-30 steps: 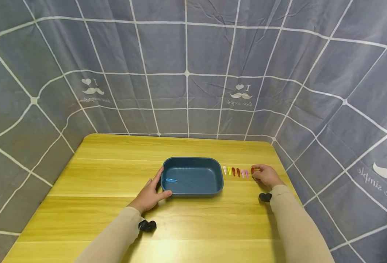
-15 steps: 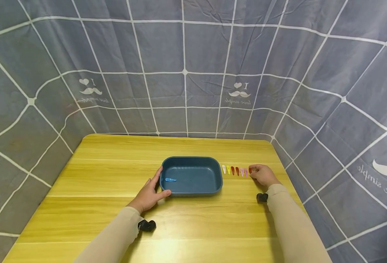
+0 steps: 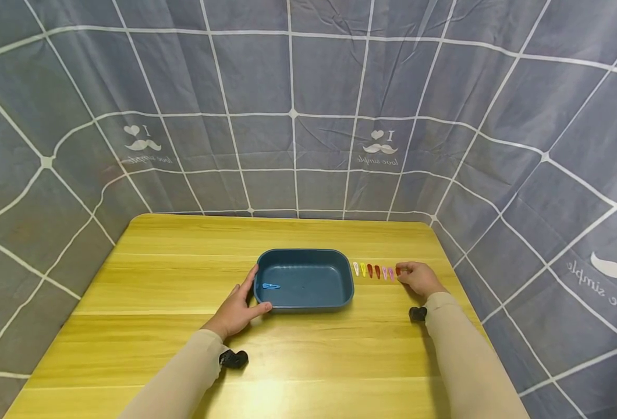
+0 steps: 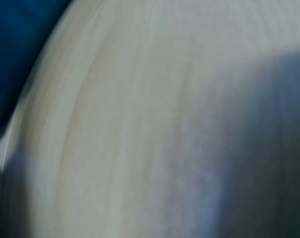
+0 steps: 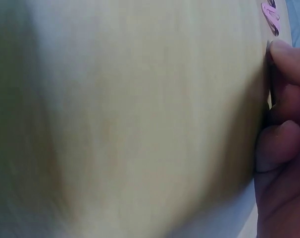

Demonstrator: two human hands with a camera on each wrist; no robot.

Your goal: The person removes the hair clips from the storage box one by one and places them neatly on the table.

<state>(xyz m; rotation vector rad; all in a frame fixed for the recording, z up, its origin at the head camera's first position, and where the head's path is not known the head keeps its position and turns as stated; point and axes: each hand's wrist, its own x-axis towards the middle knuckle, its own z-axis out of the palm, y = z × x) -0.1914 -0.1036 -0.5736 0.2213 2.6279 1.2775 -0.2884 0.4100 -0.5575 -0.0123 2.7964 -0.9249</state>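
Observation:
A dark blue tray (image 3: 303, 256) sits mid-table with a small blue hair clip (image 3: 271, 286) inside at its left end. My left hand (image 3: 239, 307) rests against the tray's left wall, fingers straight along it and thumb at the front corner. Right of the tray lies a row of several coloured hair clips (image 3: 370, 271). My right hand (image 3: 417, 278) is at the row's right end, its curled fingertips pinching a red clip (image 3: 398, 270). The right wrist view shows curled fingers (image 5: 283, 99) on the wood and a pink clip (image 5: 271, 14). The left wrist view is blurred, with the tray's blue (image 4: 11, 39) at one corner.
The yellow wooden table (image 3: 183, 279) is closed in by grey checked cloth (image 3: 293, 116) at the back and both sides. Its right edge lies just beyond my right hand. Black wrist-camera mounts (image 3: 233, 358) sit under both sleeves.
My right hand has edged slightly left, bringing the red clip closer to the pink one. The left hand and tray have stayed put.

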